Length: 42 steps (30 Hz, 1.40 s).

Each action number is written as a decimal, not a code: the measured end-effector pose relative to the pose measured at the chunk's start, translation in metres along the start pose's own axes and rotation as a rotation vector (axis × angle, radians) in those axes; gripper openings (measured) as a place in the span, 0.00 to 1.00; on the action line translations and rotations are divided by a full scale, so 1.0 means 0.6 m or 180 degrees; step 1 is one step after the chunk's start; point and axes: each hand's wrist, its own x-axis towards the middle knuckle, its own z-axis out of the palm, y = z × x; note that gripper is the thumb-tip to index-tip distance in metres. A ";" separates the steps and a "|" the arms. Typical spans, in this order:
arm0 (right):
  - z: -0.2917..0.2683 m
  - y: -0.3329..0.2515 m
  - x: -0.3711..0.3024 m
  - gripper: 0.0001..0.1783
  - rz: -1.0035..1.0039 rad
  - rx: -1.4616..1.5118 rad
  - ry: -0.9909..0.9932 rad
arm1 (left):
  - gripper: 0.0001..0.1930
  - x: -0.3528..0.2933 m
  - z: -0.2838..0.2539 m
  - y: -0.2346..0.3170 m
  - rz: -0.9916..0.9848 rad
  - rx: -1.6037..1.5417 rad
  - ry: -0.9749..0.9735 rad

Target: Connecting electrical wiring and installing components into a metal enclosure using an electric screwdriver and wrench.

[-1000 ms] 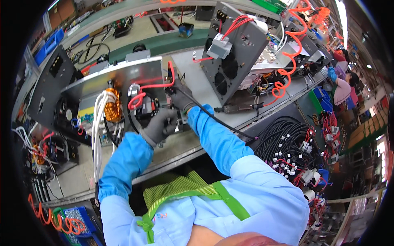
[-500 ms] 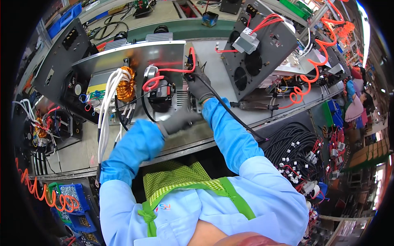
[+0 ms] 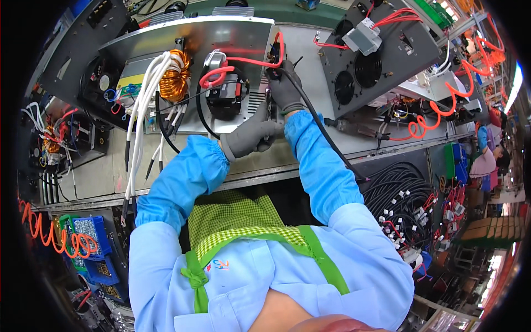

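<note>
Grey-gloved, your right hand (image 3: 286,93) curls beside the thick black rubbery cable (image 3: 315,115), grip unclear; your left hand (image 3: 247,137) is half-closed, hold hidden. Best leave the cable slack.

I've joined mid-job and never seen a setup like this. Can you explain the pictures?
There's no robot: you see a person's left hand and right hand, in grey gloves. A fisheye camera worn on the head looks down, so straight edges bend. On the bench sits an open metal unit with a copper-coloured coil and white cables. The right hand is at the unit's right end, with a black cable running beside it; the left is nearer the bench's front edge. I can't tell how firmly either grips anything.
</note>
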 end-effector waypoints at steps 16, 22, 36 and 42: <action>-0.094 -0.087 -0.180 0.27 0.0655 -0.0046 0.0089 | 0.08 0.082 0.022 -0.107 0.0820 -0.1602 0.1527; -0.258 -0.161 -0.372 0.14 -0.0631 0.0025 -0.0883 | 0.26 -0.067 0.039 -0.158 0.1367 0.0162 0.1569; -0.301 -0.080 -0.290 0.11 -0.0445 -0.1339 -0.1301 | 0.18 -0.116 -0.020 -0.178 0.0465 0.4431 0.0086; -0.306 -0.186 -0.152 0.16 0.0995 0.1066 -0.0380 | 0.16 -0.097 -0.035 -0.209 0.1280 0.5131 0.0965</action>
